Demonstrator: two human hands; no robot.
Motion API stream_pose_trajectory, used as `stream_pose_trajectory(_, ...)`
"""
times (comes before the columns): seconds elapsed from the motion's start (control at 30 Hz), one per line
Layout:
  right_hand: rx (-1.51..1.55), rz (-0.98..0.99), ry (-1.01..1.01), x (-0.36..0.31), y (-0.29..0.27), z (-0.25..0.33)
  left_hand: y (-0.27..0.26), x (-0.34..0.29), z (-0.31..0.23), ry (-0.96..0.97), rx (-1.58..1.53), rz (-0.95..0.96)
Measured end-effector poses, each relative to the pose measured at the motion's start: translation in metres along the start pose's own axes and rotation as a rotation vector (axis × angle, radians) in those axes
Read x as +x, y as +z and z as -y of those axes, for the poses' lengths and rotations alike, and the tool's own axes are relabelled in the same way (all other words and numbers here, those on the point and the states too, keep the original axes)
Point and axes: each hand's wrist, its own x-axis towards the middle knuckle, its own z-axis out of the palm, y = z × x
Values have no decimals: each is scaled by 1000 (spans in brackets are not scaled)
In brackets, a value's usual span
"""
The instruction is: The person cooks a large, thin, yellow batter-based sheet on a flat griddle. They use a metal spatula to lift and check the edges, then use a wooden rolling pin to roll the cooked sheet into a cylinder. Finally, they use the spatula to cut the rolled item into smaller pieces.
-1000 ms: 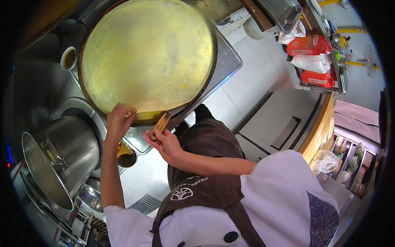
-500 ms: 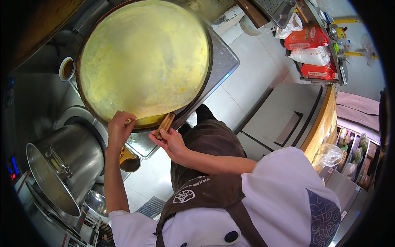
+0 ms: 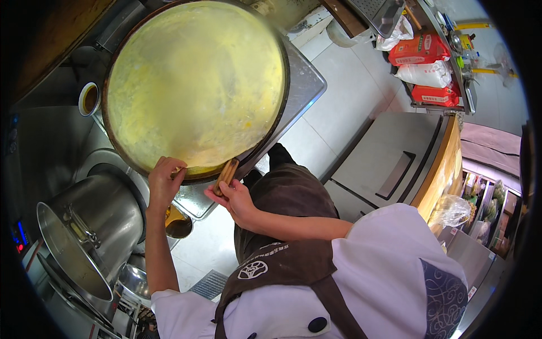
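A very large, thin yellow pancake [image 3: 195,85] covers most of a round dark-rimmed griddle [image 3: 287,93]. Part of its surface looks hazy. At the near rim, my left hand [image 3: 164,179] is closed in a pinch on what looks like the pancake's edge; the fingertips partly hide it. A strip of darker yellow shows along the rim just right of those fingers. My right hand [image 3: 234,199] grips a scraper by its split wooden handle [image 3: 227,174], held tilted against the griddle's near right edge. The scraper's blade is mostly hidden.
Left of my left forearm stands a tall steel pot [image 3: 96,220]. A cup of brown sauce [image 3: 89,99] sits beside the griddle, and a ladle-like vessel [image 3: 178,225] lies below it. At right are a grey cabinet [image 3: 384,152] and a shelf with red bags [image 3: 420,50].
Both hands stay at the near rim with the same grips. The scraper's handle has tipped slightly more upright. The view has shifted by a little.
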Motion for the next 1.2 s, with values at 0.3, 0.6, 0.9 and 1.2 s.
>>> stream_pose_trajectory(0.3, -20, 8, -43, 7, 2, 12, -1, 0, 2, -2, 0, -37)
stream_pose_trajectory(0.6, 35, -10, -53, 12, 7, 23, 1, -1, 0, -22, -22, -65)
stream_pose_trajectory(0.9, 89, -32, -105, 15, 20, 26, 1, -1, 4, 23, -13, -92)
stream_pose_trajectory(1.2, 110, -46, -200, 23, 18, 24, 1, 1, 0, -29, 3, -83)
